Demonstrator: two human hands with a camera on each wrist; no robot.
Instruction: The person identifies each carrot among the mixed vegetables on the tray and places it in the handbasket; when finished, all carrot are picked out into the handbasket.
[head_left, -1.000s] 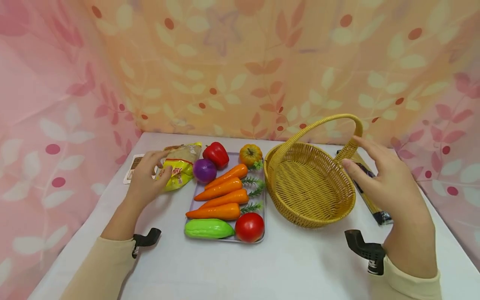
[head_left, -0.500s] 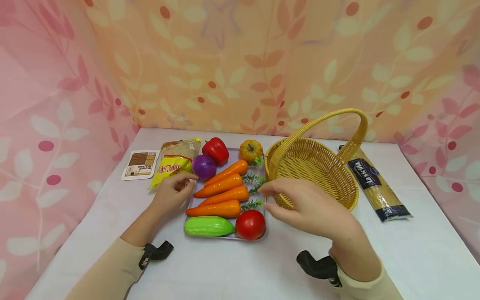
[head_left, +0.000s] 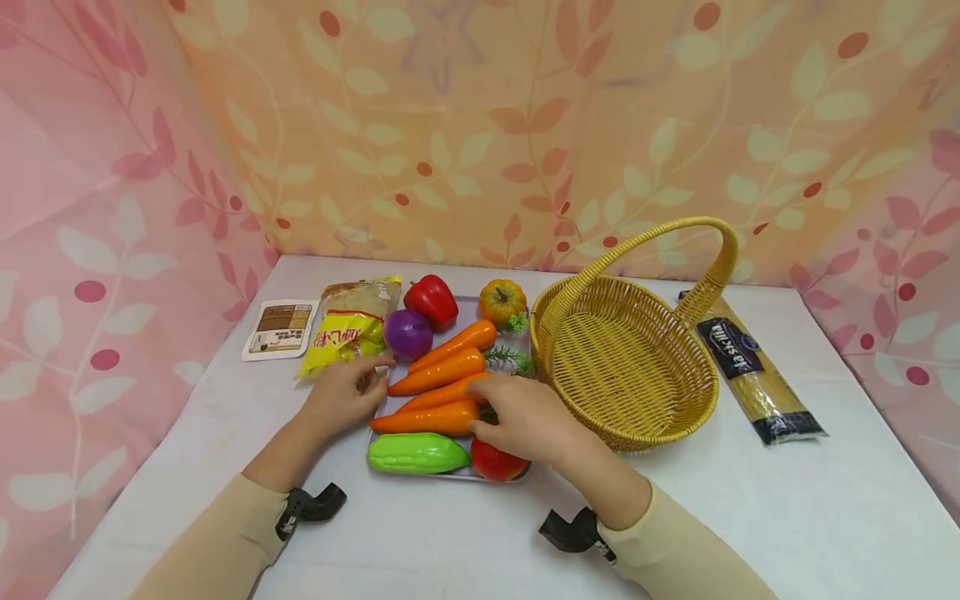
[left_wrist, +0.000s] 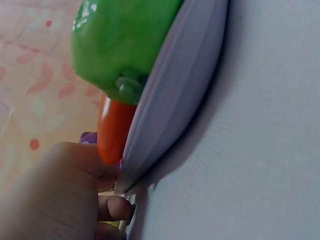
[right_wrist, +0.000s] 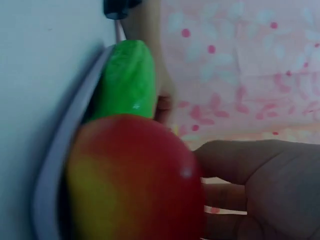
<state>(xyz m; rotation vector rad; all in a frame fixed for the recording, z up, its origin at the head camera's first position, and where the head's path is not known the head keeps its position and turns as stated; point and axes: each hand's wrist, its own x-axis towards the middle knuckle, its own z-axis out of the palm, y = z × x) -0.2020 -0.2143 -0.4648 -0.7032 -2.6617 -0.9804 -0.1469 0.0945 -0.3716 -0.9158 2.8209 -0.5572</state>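
A lilac tray [left_wrist: 185,75] carries several orange carrots [head_left: 423,419], a ribbed green vegetable [head_left: 417,453] and a red round fruit [right_wrist: 135,175] with a yellow patch. At the tray's left side, my left hand [head_left: 341,396] pinches the rim beside the carrot tips, its thumb above and curled fingers below. My right hand [head_left: 528,417] reaches over the leafy ends of the two front carrots, thumb and fingers parted around the frontmost one. It covers part of the red fruit and the carrot greens. A purple round vegetable [head_left: 408,334], red pepper [head_left: 432,302] and small pumpkin [head_left: 502,302] lie at the back.
A yellow wicker basket [head_left: 622,367] with a tall handle stands just right of the tray. Further right lies a pasta pack [head_left: 750,367]. On the left are a yellow-labelled bag [head_left: 352,325] and a flat white pack [head_left: 280,330]. Patterned cloth [head_left: 450,125] hangs around the table.
My right hand has moved left from beside the basket to the carrots' leafy ends. My left hand has moved from the yellow-labelled bag to the tray's left rim.
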